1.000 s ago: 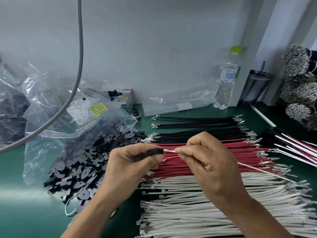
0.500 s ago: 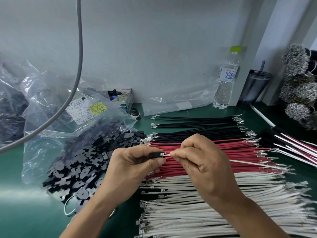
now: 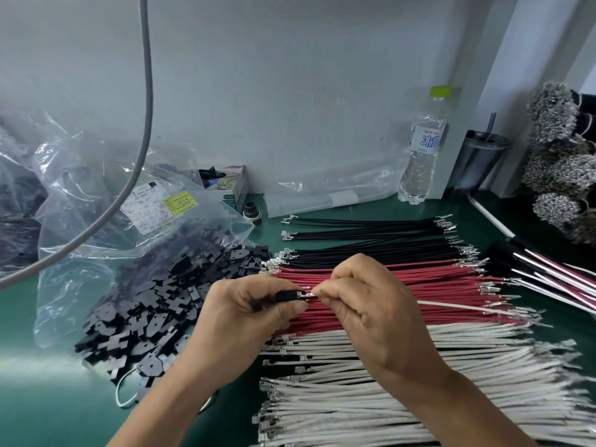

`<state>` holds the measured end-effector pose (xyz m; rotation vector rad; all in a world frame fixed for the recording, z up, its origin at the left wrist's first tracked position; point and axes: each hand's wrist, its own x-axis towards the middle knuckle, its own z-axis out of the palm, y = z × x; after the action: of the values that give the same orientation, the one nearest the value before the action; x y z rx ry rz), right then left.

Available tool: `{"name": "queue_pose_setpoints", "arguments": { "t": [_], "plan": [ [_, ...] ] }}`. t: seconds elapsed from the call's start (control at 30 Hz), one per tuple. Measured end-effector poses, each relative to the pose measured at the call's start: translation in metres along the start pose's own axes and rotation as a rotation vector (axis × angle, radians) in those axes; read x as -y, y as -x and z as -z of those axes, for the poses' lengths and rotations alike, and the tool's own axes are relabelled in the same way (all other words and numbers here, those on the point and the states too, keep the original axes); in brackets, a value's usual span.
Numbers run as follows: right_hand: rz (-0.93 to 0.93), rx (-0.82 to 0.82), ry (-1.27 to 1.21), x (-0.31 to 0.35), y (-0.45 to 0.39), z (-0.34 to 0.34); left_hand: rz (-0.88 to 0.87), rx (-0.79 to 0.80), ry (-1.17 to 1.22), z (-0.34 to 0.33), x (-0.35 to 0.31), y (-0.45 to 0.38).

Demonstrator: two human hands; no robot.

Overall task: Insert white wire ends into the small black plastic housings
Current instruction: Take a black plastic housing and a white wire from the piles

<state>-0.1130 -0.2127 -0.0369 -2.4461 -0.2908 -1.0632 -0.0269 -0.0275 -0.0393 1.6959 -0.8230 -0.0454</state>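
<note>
The gap seen a second ago between the metal tip of the white wire (image 3: 467, 307) and the small black housing (image 3: 288, 295) has closed: the tip now sits at the housing's mouth, apparently just entering, though blur hides how deep it goes. This suggests the insertion is under way and needs a final push to seat. The left hand (image 3: 248, 314) pinches the housing between thumb and forefinger; the right hand (image 3: 364, 304) pinches the wire just behind its tip, the rest trailing right over the red wires (image 3: 435, 275). Both are held above the green table (image 3: 48, 398). A clear plastic bag (image 3: 80, 195) at left lies open, spilling a heap of black housings (image 3: 154, 304). A water bottle (image 3: 422, 150), partly filled, stands by the wall.
</note>
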Motion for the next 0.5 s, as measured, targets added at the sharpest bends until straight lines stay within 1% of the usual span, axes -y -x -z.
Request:
{"name": "queue_pose_setpoints", "arguments": {
  "t": [0.07,0.1,0.17,0.2,0.23,0.3,0.33,0.37,0.43,0.5],
  "plan": [
    [0.029,0.031,0.057,0.0016,-0.001,-0.0004,-0.005,-0.003,-0.036,-0.0012,0.0005,0.0004],
    [0.013,0.024,0.042,0.0012,-0.0003,-0.0011,0.004,0.002,0.002,-0.0009,0.0007,0.0005],
    [-0.101,-0.011,-0.1,0.0022,-0.0003,-0.001,0.036,0.014,0.123,0.0008,0.0003,0.0008],
    [-0.127,-0.015,-0.139,0.0021,0.0002,-0.001,0.031,0.015,0.127,0.0013,0.0006,0.0005],
    [-0.124,-0.002,-0.131,0.0033,0.0004,-0.0008,0.005,0.011,0.069,0.0014,0.0011,0.0004],
    [-0.031,0.028,-0.002,0.0035,0.0011,-0.0011,-0.066,0.004,-0.135,0.0,0.0024,0.0006],
    [0.005,0.029,0.041,0.003,0.001,-0.0016,-0.083,0.0,-0.198,-0.0011,0.0026,0.001],
    [0.009,0.028,0.048,0.003,0.0001,-0.0021,-0.08,0.001,-0.203,-0.002,0.0029,0.0012],
    [-0.006,0.012,0.003,0.0047,-0.0006,-0.0033,-0.044,0.017,-0.082,-0.0027,0.0032,0.0017],
    [-0.042,0.001,-0.063,0.0062,-0.0002,-0.0036,0.012,0.024,0.089,-0.0021,0.0034,0.0004]
  ]
}}
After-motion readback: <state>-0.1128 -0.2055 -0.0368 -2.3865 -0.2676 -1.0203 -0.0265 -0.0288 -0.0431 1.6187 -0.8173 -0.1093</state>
